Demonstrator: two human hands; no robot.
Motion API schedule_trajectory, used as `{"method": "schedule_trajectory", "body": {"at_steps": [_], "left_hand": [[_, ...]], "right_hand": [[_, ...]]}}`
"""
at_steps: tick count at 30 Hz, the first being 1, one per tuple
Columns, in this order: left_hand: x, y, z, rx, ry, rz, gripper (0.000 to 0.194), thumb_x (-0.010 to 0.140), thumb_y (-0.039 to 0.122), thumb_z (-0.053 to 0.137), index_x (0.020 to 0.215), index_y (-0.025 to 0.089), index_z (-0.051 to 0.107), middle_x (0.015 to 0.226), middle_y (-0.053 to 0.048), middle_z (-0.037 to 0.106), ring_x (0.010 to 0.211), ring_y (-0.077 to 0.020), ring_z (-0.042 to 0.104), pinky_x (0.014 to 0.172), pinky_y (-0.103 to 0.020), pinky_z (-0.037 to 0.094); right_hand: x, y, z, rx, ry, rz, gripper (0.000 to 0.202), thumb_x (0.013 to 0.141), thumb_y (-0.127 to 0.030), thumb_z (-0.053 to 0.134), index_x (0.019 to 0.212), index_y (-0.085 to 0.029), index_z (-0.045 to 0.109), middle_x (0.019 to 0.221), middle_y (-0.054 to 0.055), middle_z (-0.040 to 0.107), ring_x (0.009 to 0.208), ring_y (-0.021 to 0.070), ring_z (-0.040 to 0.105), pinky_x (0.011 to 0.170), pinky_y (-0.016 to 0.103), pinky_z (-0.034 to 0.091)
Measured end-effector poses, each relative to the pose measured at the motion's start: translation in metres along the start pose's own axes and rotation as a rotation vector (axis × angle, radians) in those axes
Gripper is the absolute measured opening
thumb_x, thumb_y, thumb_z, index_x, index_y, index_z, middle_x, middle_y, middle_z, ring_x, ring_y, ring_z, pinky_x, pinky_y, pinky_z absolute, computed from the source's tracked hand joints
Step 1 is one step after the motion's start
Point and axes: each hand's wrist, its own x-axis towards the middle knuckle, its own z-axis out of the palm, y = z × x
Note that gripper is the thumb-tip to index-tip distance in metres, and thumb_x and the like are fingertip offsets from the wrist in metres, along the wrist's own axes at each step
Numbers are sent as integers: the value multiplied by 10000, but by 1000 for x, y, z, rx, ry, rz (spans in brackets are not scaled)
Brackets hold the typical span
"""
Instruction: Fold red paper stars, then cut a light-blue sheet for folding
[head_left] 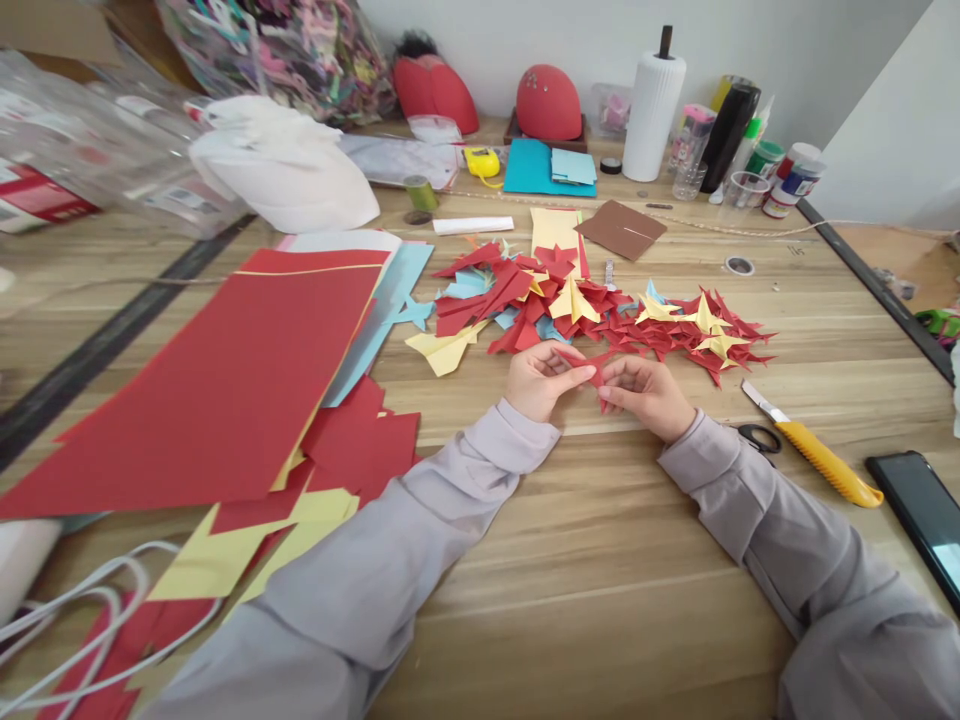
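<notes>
Pinching a small red folded paper (pixel 601 362) above the middle of the wooden table (pixel 555 600), held at one side between thumb and fingers of the left hand (pixel 544 382), and near its lower tip between thumb and fingers of the right hand (pixel 646 395). Impossible to tell how the fingertips behind the paper press. Just short of a heap of red, yellow and pale blue folded papers (pixel 604 300), spread toward the far edge. On the left side, near large red sheets (pixel 217 390), stacked toward the left edge. On the right side, close to black scissors (pixel 745 432), partly hidden by the sleeve (pixel 757 500), and to a yellow-handled knife (pixel 829 462); nearer the right edge, beside a phone (pixel 919 515).
</notes>
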Motion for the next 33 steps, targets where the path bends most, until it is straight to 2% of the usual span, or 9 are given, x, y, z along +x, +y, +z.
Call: {"method": "schedule_trajectory", "body": {"at_steps": [4,8,11,16,20,24,27,33], "left_hand": [[0,-2,0,-8,23,21,270,501,266,833,665,153,650,545,26,607,483,-95,552,469,-226,488],[-1,-2,1,-25,47,33,254,514,254,827,662,153,647,547,27,609,487,-101,569,492,-237,495],[-1,-1,2,-31,52,42,255,506,244,829,648,155,637,544,30,607,486,-104,575,499,-240,492],[-2,1,4,23,76,68,258,494,238,833,643,148,643,547,27,608,455,-96,551,477,-240,474],[-3,2,5,43,90,58,254,487,229,830,640,143,646,540,23,608,446,-96,540,467,-244,473],[-2,2,5,-37,107,32,254,483,220,826,640,148,640,546,27,615,472,-98,561,476,-234,489],[-1,1,5,-71,125,10,270,471,227,830,637,152,630,553,33,612,499,-99,577,487,-227,505],[-2,1,6,-49,166,9,297,449,240,841,630,151,622,569,32,613,484,-98,578,465,-225,505]], "right_hand": [[1,5,1,-36,65,-32,365,583,-401,807,760,-162,597,577,-19,644,497,99,592,525,240,500],[1,8,1,-79,51,-32,353,585,-382,802,798,-164,623,628,-4,661,555,113,611,582,261,511],[1,8,1,-117,38,-11,297,611,-374,768,753,-161,617,639,10,661,557,121,610,569,266,504],[0,9,5,-246,131,-64,182,609,-275,709,657,-173,566,566,-26,577,494,86,511,479,220,413],[-1,12,6,-373,193,-153,120,623,-237,650,650,-176,550,556,-38,530,489,76,454,472,212,379],[-1,14,5,-456,140,-192,117,668,-273,625,706,-175,574,567,-32,528,493,83,444,481,219,382],[-2,13,4,-476,117,-180,123,694,-293,613,710,-175,584,574,-19,540,496,90,449,477,224,378],[-1,11,7,-391,203,-143,131,639,-277,635,617,-193,537,531,-31,519,474,88,431,459,228,359]]}}
